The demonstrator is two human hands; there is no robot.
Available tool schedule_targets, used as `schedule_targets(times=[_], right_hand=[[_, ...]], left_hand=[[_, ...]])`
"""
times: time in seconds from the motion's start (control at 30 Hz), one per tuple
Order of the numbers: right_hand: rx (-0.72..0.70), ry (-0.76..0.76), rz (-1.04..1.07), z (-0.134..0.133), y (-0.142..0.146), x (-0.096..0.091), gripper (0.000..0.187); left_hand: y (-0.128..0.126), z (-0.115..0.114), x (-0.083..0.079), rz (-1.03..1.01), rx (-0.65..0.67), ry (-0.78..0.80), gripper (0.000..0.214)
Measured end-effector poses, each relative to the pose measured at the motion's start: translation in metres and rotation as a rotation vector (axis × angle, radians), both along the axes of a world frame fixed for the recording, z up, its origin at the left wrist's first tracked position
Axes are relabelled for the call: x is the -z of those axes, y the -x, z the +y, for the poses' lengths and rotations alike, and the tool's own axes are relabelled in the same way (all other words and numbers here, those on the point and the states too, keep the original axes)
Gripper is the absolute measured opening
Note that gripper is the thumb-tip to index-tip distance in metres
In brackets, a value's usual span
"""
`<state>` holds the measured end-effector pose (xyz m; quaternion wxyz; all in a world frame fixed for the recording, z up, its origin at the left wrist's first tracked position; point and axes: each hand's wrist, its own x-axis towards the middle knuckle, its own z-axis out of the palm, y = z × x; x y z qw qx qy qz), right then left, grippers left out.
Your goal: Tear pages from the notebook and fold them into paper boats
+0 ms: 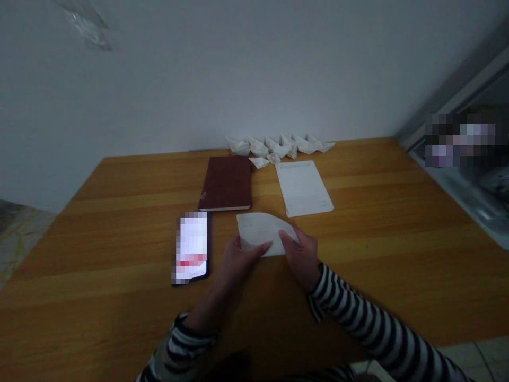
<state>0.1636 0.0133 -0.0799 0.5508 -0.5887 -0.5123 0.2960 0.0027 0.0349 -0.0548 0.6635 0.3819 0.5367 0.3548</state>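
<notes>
Paper [260, 229] is pinched at its near edge by fingers of both hands, left hand [237, 260] and right hand [301, 254], on the counter [397, 223]. Phone [192, 247] lies left, notebook [227, 183] and sheet [303, 187] behind.

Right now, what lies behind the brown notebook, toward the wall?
Behind the brown notebook, along the wall, sits a row of small folded white paper pieces, extending rightward past the flat printed sheet. Nothing covers them, but their exact shapes are too small to tell.

Matt white paper sheet [262, 232], smooth wooden table [397, 223], glossy phone screen [191, 246], matt maroon notebook cover [227, 183]
</notes>
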Motion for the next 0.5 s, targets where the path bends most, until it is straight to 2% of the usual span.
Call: schedule_targets(times=[0.23,0.4,0.5], right_hand=[[-0.029,0.044,0.146,0.009,-0.011,0.004,0.023],[-0.018,0.052,0.192,0.014,-0.017,0.001,0.025],[0.000,0.063,0.235,0.015,-0.016,-0.001,0.026]], left_hand=[[0.011,-0.001,0.000,-0.153,0.112,-0.010,0.044],[0.016,0.003,-0.001,-0.270,0.222,-0.016,0.052],[0.013,0.005,0.006,-0.189,0.184,-0.036,0.048]])
